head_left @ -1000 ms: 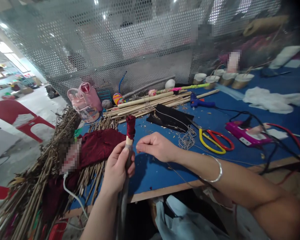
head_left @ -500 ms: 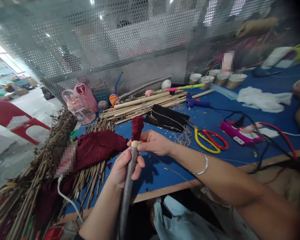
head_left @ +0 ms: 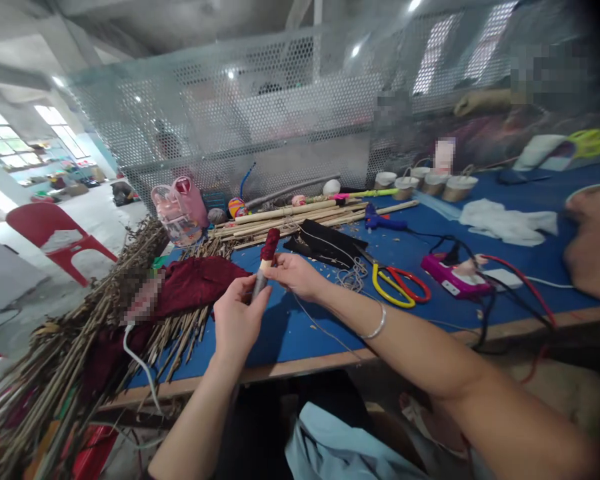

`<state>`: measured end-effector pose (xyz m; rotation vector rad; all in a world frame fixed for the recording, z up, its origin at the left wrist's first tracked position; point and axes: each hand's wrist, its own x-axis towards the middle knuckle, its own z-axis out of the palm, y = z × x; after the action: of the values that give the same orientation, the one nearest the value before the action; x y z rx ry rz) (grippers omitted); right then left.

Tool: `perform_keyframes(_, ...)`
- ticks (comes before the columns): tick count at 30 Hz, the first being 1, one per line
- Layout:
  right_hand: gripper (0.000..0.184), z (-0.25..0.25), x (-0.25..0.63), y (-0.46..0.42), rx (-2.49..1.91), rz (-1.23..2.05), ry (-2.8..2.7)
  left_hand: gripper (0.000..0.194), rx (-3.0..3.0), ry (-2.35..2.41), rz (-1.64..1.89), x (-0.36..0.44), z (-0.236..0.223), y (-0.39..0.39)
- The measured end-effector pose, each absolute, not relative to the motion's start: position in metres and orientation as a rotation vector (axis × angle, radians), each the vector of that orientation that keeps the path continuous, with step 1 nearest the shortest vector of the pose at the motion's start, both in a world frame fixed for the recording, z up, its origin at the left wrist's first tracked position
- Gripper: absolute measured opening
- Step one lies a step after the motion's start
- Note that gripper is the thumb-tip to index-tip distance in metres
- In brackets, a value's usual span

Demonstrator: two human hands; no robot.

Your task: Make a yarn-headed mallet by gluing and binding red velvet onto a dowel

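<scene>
My left hand [head_left: 237,313] is closed around a stick [head_left: 260,285] covered in grey, which stands tilted over the table's front part. Dark red cloth [head_left: 270,243] wraps its upper end, with a pale bare band [head_left: 265,265] just below. Against that band, the fingertips of my right hand [head_left: 297,275] are pinched together, seemingly on a thin cord [head_left: 320,327] that trails from under them to the table edge. The fingers partly hide what they grip. Left of my hands lies a larger piece of dark red cloth [head_left: 195,287].
Yellow-and-red-handled scissors [head_left: 395,283], tangled string [head_left: 353,275] and black cloth [head_left: 325,241] lie beyond my right hand. A blue glue gun [head_left: 383,221], purple power strip [head_left: 455,277] and cables sit rightward. Pale sticks [head_left: 290,217] lie behind; dry twigs [head_left: 80,340] cover the left side.
The view has tilted up and shifted. My left hand has turned and moved up the stick, its back now showing, and less of the grey shaft is visible. My right hand stays by the pale band.
</scene>
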<state>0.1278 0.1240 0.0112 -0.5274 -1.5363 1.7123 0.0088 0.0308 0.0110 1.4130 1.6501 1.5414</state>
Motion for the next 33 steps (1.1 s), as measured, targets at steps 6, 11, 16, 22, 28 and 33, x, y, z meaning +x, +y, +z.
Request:
perform_keyframes(6,0.047,0.012,0.136,0.132,-0.476,1.742,-1.625,0.041,1.066,1.29,1.463,0.006,0.018,0.038)
perform_keyframes(11,0.047,0.012,0.14,0.137,-0.47,1.709,-1.623,0.042,0.938,1.034,1.212,0.001,0.02,0.054)
perform_keyframes(16,0.049,0.018,0.138,0.135,-0.567,1.683,-1.578,0.041,1.372,1.267,0.999,-0.015,0.032,0.078)
perform_keyframes(22,0.047,0.018,0.14,0.137,-0.62,1.711,-1.614,0.037,1.516,1.401,0.895,-0.026,0.045,0.083)
perform_keyframes(28,0.044,0.01,0.144,0.142,-0.567,1.775,-1.627,0.033,1.236,1.064,0.872,-0.037,0.034,0.083)
perform_keyframes(33,0.042,0.012,0.141,0.136,-0.449,1.909,-1.549,0.03,1.082,0.851,0.862,-0.038,0.025,0.082)
